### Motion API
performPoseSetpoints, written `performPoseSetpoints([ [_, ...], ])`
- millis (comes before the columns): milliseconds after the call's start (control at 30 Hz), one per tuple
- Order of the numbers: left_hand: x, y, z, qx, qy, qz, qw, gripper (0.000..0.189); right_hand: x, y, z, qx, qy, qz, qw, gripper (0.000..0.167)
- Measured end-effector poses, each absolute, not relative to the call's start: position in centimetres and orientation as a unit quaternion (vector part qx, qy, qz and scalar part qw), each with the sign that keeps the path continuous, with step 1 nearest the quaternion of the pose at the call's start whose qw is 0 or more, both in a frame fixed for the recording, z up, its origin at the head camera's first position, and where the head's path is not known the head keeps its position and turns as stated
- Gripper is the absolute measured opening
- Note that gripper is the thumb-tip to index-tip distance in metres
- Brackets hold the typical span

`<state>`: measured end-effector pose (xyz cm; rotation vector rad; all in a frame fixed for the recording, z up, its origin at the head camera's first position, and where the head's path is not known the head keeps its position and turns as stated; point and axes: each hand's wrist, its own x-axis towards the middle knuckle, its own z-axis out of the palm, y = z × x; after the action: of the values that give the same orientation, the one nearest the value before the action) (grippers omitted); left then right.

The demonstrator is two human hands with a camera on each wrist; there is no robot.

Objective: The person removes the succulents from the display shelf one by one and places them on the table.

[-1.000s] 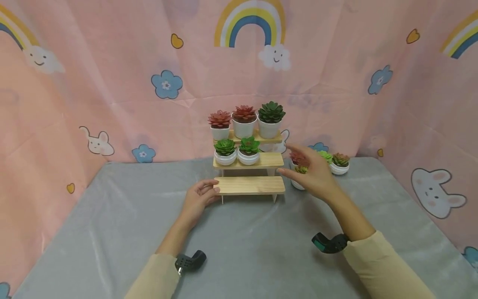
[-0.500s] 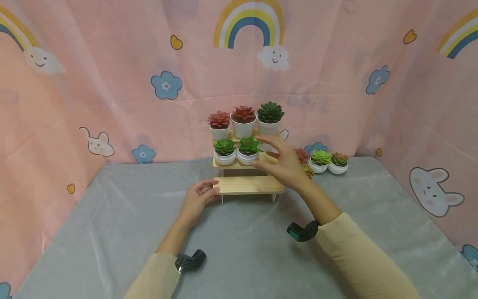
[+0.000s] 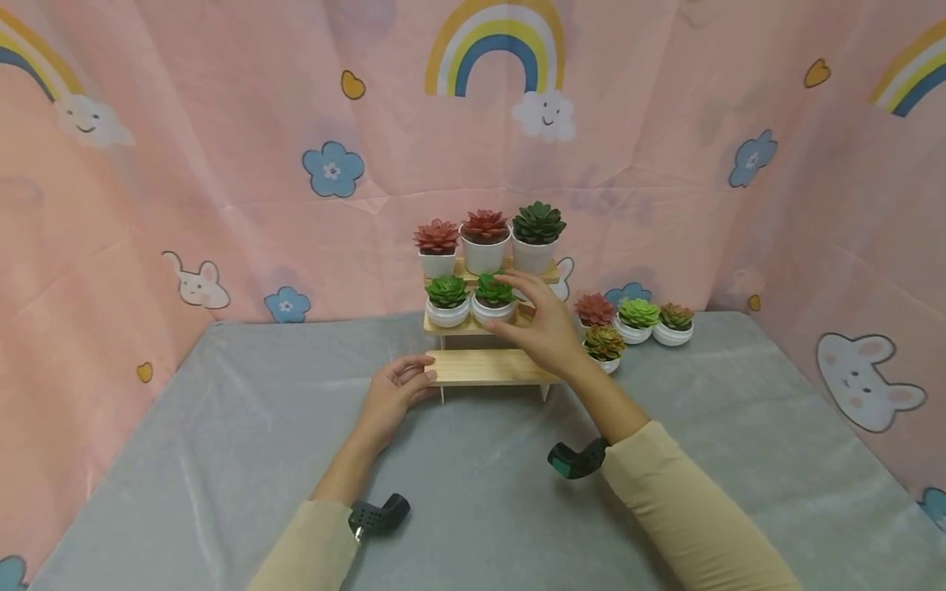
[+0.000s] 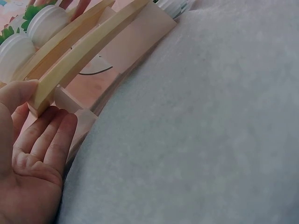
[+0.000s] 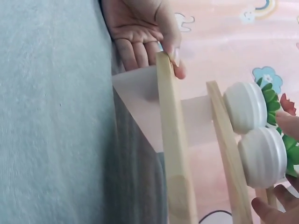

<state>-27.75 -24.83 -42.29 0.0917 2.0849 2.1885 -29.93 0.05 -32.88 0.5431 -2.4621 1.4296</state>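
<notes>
A small wooden tiered stand [image 3: 473,367] with white supports stands near the middle back of the table. My left hand [image 3: 395,390] grips the left end of its lowest step, thumb on top and fingers underneath. Two green succulents in ribbed white pots sit on the middle step: a left one [image 3: 447,300] and a right one [image 3: 493,310]. At the right one hovers my right hand [image 3: 543,324], its thumb and forefinger spread around the plant. In the right wrist view a finger [image 5: 289,123] overlaps its leaves; contact is unclear.
Two red succulents [image 3: 484,238] and a dark green one [image 3: 537,234] stand on the top step. Right of the stand, several potted succulents are grouped: a red one [image 3: 594,309], yellowish one [image 3: 603,343], bright green one [image 3: 637,318] and reddish-green one [image 3: 674,322]. A pink curtain [image 3: 259,189] hangs behind.
My right hand has moved left, from beside the stand over to the right green succulent, with much the same finger spread. My left hand stays on the lowest step.
</notes>
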Motion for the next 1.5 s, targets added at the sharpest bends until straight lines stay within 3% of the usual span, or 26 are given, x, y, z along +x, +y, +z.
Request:
performPoseSetpoints([
  [800, -27.6, -24.0, -42.3, 0.040, 0.680, 0.730, 0.059, 0.032, -30.0, -0.8, -34.2, 0.156, -0.821, 0.514, 0.195, 0.054],
  [1200, -27.7, -24.5, -42.1, 0.024, 0.689, 0.722, 0.055, 0.031, -27.7, 1.6, -33.8, 0.128, -0.791, 0.581, 0.147, 0.057],
  [1500, -27.6, -24.7, -42.0, 0.024, 0.694, 0.717, 0.056, 0.032, -25.8, 4.6, -33.7, 0.157, -0.787, 0.574, 0.163, 0.056],
])
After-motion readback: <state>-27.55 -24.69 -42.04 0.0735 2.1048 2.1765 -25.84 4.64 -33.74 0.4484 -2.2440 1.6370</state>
